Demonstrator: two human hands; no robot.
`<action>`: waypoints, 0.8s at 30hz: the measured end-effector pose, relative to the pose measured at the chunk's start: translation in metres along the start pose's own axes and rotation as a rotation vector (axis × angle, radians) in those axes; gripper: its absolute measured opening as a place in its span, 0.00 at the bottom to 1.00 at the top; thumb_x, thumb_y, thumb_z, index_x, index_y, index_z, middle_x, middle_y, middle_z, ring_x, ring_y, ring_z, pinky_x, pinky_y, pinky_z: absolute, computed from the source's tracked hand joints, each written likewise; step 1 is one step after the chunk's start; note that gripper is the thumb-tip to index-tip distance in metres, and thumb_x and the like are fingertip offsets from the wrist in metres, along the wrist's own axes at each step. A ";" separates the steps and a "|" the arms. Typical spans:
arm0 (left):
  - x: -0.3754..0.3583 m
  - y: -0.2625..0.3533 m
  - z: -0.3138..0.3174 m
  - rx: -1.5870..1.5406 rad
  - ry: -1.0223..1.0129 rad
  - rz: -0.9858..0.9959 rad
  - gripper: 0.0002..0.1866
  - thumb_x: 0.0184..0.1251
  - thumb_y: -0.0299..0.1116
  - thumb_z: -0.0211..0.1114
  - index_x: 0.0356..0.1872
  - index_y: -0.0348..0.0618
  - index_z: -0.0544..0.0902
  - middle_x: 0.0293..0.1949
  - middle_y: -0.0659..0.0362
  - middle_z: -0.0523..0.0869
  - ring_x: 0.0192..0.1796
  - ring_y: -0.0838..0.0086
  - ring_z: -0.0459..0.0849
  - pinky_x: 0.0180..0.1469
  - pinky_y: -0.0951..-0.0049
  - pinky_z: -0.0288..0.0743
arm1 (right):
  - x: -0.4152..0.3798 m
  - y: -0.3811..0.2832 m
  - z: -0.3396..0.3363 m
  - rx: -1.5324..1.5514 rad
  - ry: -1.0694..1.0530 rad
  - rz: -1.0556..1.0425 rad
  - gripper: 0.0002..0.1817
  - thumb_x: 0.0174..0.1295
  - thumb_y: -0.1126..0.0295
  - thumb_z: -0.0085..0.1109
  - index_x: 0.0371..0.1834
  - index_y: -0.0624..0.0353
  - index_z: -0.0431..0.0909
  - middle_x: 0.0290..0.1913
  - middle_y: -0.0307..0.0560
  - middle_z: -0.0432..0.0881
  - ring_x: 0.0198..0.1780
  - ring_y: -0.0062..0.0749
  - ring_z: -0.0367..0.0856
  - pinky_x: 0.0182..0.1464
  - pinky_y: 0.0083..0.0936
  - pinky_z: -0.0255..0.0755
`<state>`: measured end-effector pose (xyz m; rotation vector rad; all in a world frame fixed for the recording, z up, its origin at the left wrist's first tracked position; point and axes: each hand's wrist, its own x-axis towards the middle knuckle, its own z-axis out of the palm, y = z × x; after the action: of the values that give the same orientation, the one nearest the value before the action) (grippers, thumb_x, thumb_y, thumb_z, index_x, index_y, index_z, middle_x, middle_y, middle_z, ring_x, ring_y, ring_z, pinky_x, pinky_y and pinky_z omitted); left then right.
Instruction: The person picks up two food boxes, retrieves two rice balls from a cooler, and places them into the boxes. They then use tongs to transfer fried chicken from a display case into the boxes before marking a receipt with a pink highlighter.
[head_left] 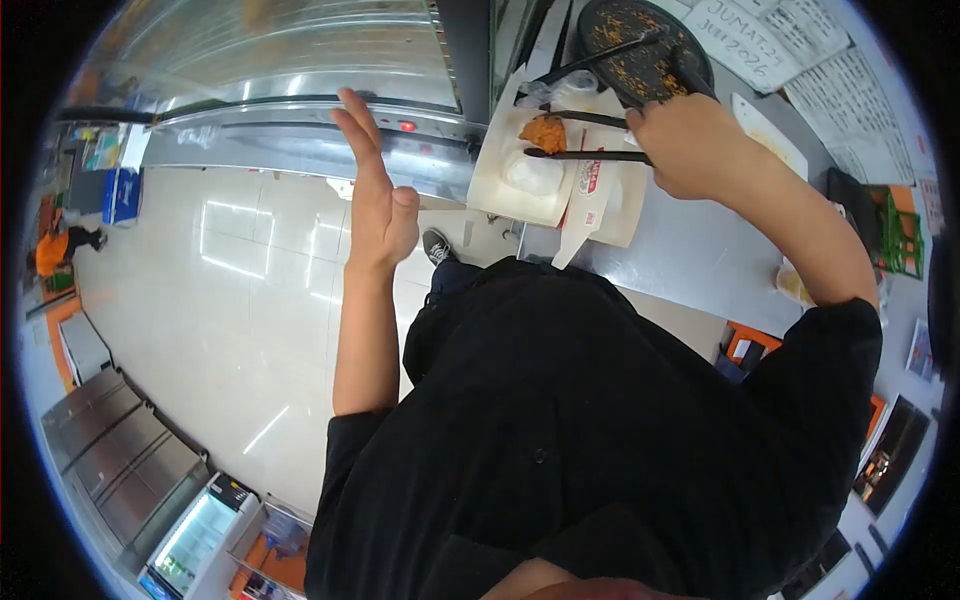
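My right hand (pixel 688 145) grips black tongs (pixel 605 155) over the metal counter. Between the tongs' tips is an orange-brown piece of fried chicken (pixel 543 134), above an open paper food box (pixel 488 190). White rice (pixel 533 174) lies in that box, and its printed lid flap (pixel 590 195) folds out toward my wrist. My left hand (pixel 375 205) is raised over the floor beside a glass display cabinet (pixel 300 50), fingers stretched out and holding nothing.
A round black pan (pixel 612 22) with orange crumbs and a second pair of tongs stands behind the box. Crumpled clear plastic (pixel 575 90) lies near it. Handwritten paper sheets (pixel 740 40) are at the back right. Far left, a person in orange (pixel 52 252) is on the floor side.
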<state>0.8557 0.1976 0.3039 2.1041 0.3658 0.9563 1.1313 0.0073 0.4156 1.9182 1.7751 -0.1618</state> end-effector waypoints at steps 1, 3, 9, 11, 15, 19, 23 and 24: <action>-0.007 0.000 -0.001 0.009 0.007 -0.039 0.62 0.69 0.82 0.37 0.83 0.45 0.21 0.87 0.45 0.35 0.87 0.45 0.42 0.84 0.49 0.43 | -0.004 0.005 -0.007 0.028 0.014 -0.001 0.18 0.47 0.74 0.70 0.44 0.67 0.87 0.38 0.59 0.90 0.43 0.51 0.92 0.47 0.41 0.86; -0.016 -0.004 0.002 0.010 0.028 -0.070 0.62 0.70 0.81 0.37 0.83 0.45 0.22 0.87 0.45 0.35 0.87 0.45 0.42 0.85 0.49 0.43 | -0.021 0.008 -0.028 0.023 0.062 0.029 0.19 0.47 0.74 0.71 0.45 0.67 0.87 0.38 0.59 0.90 0.43 0.51 0.92 0.47 0.40 0.86; -0.024 0.008 0.024 -0.040 0.003 -0.149 0.57 0.76 0.75 0.40 0.85 0.40 0.30 0.87 0.43 0.38 0.87 0.47 0.45 0.85 0.51 0.42 | -0.068 0.022 -0.046 0.067 0.168 0.090 0.22 0.45 0.73 0.72 0.46 0.68 0.86 0.38 0.59 0.90 0.43 0.51 0.91 0.46 0.40 0.86; -0.026 0.014 0.034 -0.031 -0.016 -0.173 0.51 0.81 0.65 0.47 0.86 0.36 0.39 0.86 0.41 0.43 0.87 0.48 0.48 0.85 0.53 0.43 | -0.075 0.021 -0.044 0.088 0.181 0.123 0.20 0.45 0.73 0.72 0.45 0.68 0.87 0.38 0.59 0.90 0.43 0.51 0.91 0.46 0.40 0.86; -0.032 0.019 0.053 0.091 -0.107 -0.234 0.44 0.82 0.57 0.52 0.84 0.34 0.51 0.85 0.38 0.50 0.86 0.47 0.51 0.84 0.53 0.47 | -0.066 0.012 -0.032 0.134 0.197 0.040 0.15 0.46 0.75 0.70 0.40 0.65 0.88 0.38 0.57 0.90 0.43 0.49 0.92 0.44 0.39 0.86; -0.034 0.024 0.073 0.163 -0.137 -0.285 0.41 0.84 0.51 0.50 0.84 0.30 0.51 0.84 0.40 0.54 0.86 0.50 0.53 0.84 0.58 0.48 | -0.050 -0.004 -0.014 0.071 0.127 -0.009 0.13 0.48 0.75 0.71 0.40 0.61 0.90 0.39 0.52 0.91 0.43 0.45 0.93 0.42 0.37 0.86; -0.045 0.021 0.083 0.102 -0.087 -0.319 0.43 0.83 0.55 0.54 0.83 0.32 0.54 0.84 0.36 0.49 0.86 0.45 0.51 0.84 0.54 0.49 | -0.049 -0.003 -0.017 -0.037 0.061 -0.153 0.13 0.50 0.73 0.73 0.41 0.59 0.91 0.39 0.48 0.92 0.44 0.41 0.93 0.43 0.35 0.86; -0.047 0.021 0.085 0.108 -0.085 -0.320 0.43 0.83 0.55 0.54 0.83 0.31 0.54 0.84 0.35 0.50 0.86 0.45 0.50 0.84 0.55 0.49 | -0.056 -0.004 -0.026 -0.059 0.043 -0.134 0.14 0.51 0.73 0.74 0.43 0.58 0.91 0.40 0.47 0.92 0.44 0.40 0.93 0.43 0.34 0.86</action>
<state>0.8854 0.1134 0.2608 2.0926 0.7002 0.6701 1.1131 -0.0316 0.4604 1.7753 1.9159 -0.1145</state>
